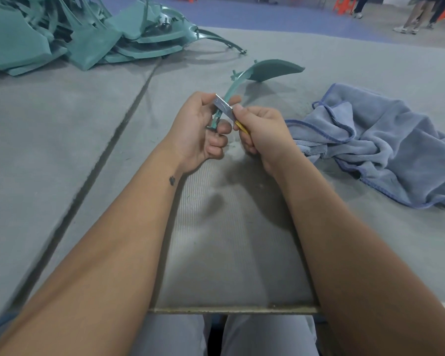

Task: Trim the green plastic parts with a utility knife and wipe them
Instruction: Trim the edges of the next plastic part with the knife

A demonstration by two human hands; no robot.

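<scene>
My left hand (199, 129) grips the near end of a curved green plastic part (270, 70), whose wide far end reaches out over the table. My right hand (261, 133) holds a utility knife (225, 107) with a yellow handle. Its silver blade lies across the part's thin stem, just above my left fingers. Both hands are raised a little over the grey table (229, 227), close to its middle.
A heap of green plastic parts (62, 34) fills the far left of the table. A crumpled blue cloth (385, 142) lies to the right of my hands. A dark seam (106, 155) runs diagonally across the table. People's legs and orange stools stand far back right.
</scene>
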